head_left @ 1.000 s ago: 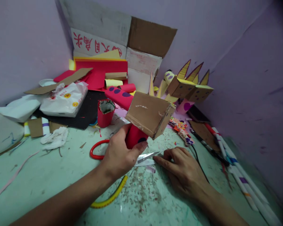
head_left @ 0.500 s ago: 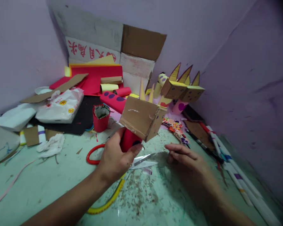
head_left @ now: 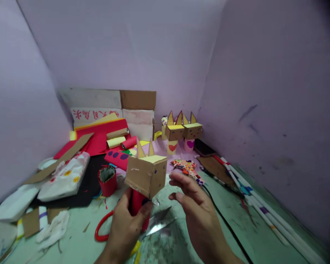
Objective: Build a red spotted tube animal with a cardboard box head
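My left hand (head_left: 123, 225) is wrapped round the red tube (head_left: 136, 201) under a cardboard box head (head_left: 144, 175) with two pointed ears, a yellow top and small drawn eyes. The figure stands upright in that grip, its face side turned to the right. Just to its right is my right hand (head_left: 199, 214), fingers apart and holding nothing. Red-handled scissors (head_left: 162, 221) lie on the table behind and below my left hand, blades spread. Part of a yellow handle (head_left: 136, 251) shows beside my left wrist.
Two finished-looking box-headed figures (head_left: 174, 134) stand at the back. A red cup-like tube (head_left: 107, 179), a white plastic packet (head_left: 66, 176) and red sheets (head_left: 99, 137) lie left. A floral-patterned object (head_left: 185, 167), a black cord (head_left: 228, 229) and striped white sticks (head_left: 264, 209) are on the right.
The view has tilted up, so the table sits lower in the picture. The held figure has turned, showing more of its face and yellow top. My right hand has risen closer to it, fingers spread.
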`<state>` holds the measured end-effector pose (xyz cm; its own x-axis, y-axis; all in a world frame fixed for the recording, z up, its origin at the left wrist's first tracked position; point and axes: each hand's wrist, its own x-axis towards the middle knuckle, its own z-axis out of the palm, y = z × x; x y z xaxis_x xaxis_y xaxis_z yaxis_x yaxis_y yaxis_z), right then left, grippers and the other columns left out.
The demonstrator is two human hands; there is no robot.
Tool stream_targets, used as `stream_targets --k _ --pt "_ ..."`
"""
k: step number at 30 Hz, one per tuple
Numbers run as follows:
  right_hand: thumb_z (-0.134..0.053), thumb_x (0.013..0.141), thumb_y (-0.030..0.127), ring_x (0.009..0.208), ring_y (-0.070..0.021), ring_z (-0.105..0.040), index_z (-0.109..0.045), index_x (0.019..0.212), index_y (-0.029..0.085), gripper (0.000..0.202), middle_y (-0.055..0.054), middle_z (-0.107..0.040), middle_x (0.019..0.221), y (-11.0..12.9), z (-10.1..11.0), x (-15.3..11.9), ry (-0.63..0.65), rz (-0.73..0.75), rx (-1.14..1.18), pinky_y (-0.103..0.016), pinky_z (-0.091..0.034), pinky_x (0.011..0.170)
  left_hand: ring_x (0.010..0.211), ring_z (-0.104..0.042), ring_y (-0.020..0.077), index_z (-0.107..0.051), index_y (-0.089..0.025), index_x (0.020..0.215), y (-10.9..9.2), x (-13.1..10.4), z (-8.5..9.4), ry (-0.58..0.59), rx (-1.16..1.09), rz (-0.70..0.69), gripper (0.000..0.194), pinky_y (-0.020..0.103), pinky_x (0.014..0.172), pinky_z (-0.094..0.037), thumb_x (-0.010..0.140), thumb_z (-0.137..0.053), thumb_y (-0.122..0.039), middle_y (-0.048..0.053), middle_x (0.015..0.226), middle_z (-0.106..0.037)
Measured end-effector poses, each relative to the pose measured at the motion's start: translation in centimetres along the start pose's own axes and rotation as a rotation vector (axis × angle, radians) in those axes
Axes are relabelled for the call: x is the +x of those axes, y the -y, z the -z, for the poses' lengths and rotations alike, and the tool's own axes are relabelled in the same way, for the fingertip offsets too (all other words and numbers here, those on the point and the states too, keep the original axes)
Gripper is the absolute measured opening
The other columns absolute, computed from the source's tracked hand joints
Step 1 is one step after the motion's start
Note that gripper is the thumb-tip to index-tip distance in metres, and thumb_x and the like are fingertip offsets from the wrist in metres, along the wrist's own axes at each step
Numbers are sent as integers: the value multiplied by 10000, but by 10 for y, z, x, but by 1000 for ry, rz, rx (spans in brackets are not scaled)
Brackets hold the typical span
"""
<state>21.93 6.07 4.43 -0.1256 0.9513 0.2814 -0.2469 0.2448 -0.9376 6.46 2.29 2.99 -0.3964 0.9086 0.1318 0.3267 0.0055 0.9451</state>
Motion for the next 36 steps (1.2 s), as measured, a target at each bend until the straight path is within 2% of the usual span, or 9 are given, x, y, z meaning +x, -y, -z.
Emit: stream_targets --k 3,6,9,17,25,32,36 --pt "-464 822 160 1041 -211 -562 -576 1132 274 349 -64 -556 1200 -2 -8 -2 1 197 -158 -312 -532 761 930 -624 294 -547 -130 1099 -1 -1 -4 -49 -49 3 607 364 807 -491 643 -642 -519 99 1006 -687" --pt "-437 823 104 1126 -207 -510 -518 1200 284 426 -54 -524 1232 -5 -15 -2 29 390 -300 -333 -497 866 968 -618 301 -558 -127 1090 0 -1 -6 -52 -71 -12 613 365 828 -488 628 -655 -518 106 1018 -686" --pt "-412 816 80 1151 -205 -484 -479 1244 275 475 -61 -509 1225 -8 -23 1 17 491 -372 -366 -451 942 1009 -609 298 -567 -136 1075 0 -1 -7 -38 -121 -24 586 357 854 -485 635 -651 -512 106 1054 -680" --pt "-358 813 67 1129 -229 -474 -444 1290 274 528 -85 -488 1200 -8 -39 11 23 529 -420 -430 -432 947 890 -642 287 -594 -134 1020 0 1 -9 -8 -169 16 567 352 776 -517 658 -607 -571 105 981 -698" --pt "-374 809 65 1109 -232 -487 -449 1294 282 537 -79 -497 1192 -11 -39 12 16 532 -453 -422 -440 936 943 -626 271 -569 -146 1036 0 2 -10 -10 -165 21 538 339 826 -499 673 -604 -542 99 1029 -686" --pt "-350 825 64 1123 -231 -462 -446 1302 287 535 -82 -464 1200 -14 -40 12 24 544 -436 -432 -427 942 952 -618 294 -585 -142 1018 -2 1 -7 -51 -26 20 513 369 831 -488 667 -598 -517 102 999 -690" --pt "-341 833 62 1125 -221 -453 -432 1310 279 532 -86 -449 1194 -15 -39 12 38 540 -430 -410 -422 945 979 -611 297 -588 -149 1028 -4 0 -8 -61 -20 9 505 370 835 -487 673 -593 -508 90 997 -695"
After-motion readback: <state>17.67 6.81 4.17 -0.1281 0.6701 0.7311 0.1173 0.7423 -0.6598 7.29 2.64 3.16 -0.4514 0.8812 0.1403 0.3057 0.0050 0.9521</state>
